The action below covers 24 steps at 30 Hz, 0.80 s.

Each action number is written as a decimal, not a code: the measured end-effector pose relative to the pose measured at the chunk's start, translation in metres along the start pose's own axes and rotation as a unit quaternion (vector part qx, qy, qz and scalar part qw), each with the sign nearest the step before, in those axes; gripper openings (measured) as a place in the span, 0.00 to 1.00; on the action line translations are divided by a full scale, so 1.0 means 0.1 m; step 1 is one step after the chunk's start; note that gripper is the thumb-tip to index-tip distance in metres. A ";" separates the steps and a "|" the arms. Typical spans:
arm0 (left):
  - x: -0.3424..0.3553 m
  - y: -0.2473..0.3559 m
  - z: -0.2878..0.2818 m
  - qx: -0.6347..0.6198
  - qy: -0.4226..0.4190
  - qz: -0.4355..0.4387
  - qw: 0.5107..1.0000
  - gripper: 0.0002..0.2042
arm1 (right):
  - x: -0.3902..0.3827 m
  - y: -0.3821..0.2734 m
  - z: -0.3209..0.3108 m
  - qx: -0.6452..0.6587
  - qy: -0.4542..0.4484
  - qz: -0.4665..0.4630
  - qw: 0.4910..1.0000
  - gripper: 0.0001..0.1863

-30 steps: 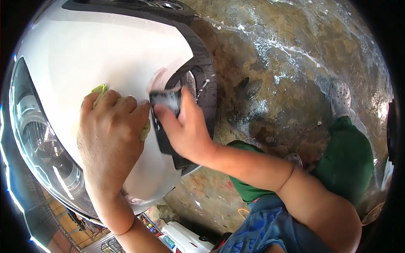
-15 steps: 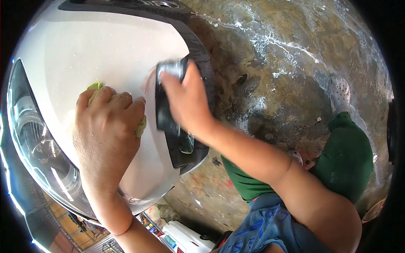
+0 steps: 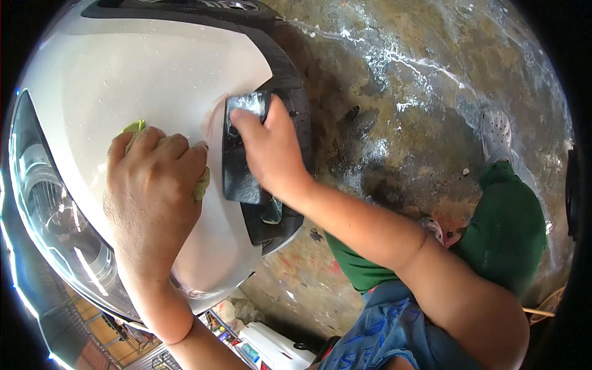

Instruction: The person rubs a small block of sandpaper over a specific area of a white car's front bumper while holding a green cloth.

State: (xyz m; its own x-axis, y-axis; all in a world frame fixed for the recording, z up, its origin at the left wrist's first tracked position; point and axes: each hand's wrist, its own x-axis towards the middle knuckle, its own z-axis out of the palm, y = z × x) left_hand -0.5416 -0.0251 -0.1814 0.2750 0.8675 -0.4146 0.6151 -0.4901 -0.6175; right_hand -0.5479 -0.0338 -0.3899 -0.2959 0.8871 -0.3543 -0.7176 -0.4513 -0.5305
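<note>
My right hand [image 3: 275, 148] is closed round a flat, dark sanding pad [image 3: 242, 176], its thumb on a wet, grey-looking part. The pad lies against the white car bumper [image 3: 160, 68], beside the black trim along its edge. To the left, my left hand [image 3: 155, 185] is curled over a wet, yellow-green cloth [image 3: 201, 184] and rests on the same bumper. Only bits of the cloth show past the fingers; the rest is hidden under the palm. Water drops dot the painted surface.
Left of my left hand is the car's headlight [image 3: 58, 209]. A black recess [image 3: 271, 213] with a small lamp sits just below the pad. Wet, stained concrete floor [image 3: 401, 142] spreads to the right. A white box [image 3: 274, 348] stands at the bottom.
My right hand and the sanding pad have shifted slightly down and to the left along the bumper. The left hand with the cloth has moved a touch to the left.
</note>
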 end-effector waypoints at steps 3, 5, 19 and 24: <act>-0.01 -0.02 -0.01 0.007 -0.019 -0.005 1.000 0.07 | -0.54 -0.19 0.12 0.015 -0.013 -0.025 1.000 0.13; 0.01 0.00 -0.02 0.003 -0.013 0.006 1.000 0.07 | -0.45 -0.15 0.07 0.024 -0.014 0.018 0.999 0.13; 0.02 -0.04 -0.01 0.003 -0.014 -0.002 1.000 0.09 | -0.47 -0.10 0.12 -0.038 0.005 -0.085 0.996 0.15; 0.04 -0.03 0.06 0.021 0.067 -0.019 0.997 0.07 | 0.13 -0.24 -0.02 -0.038 0.020 -0.038 0.998 0.15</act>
State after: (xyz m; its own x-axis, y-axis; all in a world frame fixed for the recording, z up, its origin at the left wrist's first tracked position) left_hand -0.5471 -0.0207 -0.1848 0.3502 0.8873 -0.3000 0.5961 -0.4583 -0.6593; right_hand -0.5330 -0.0120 -0.3835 -0.2154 0.9154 -0.3401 -0.6862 -0.3897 -0.6142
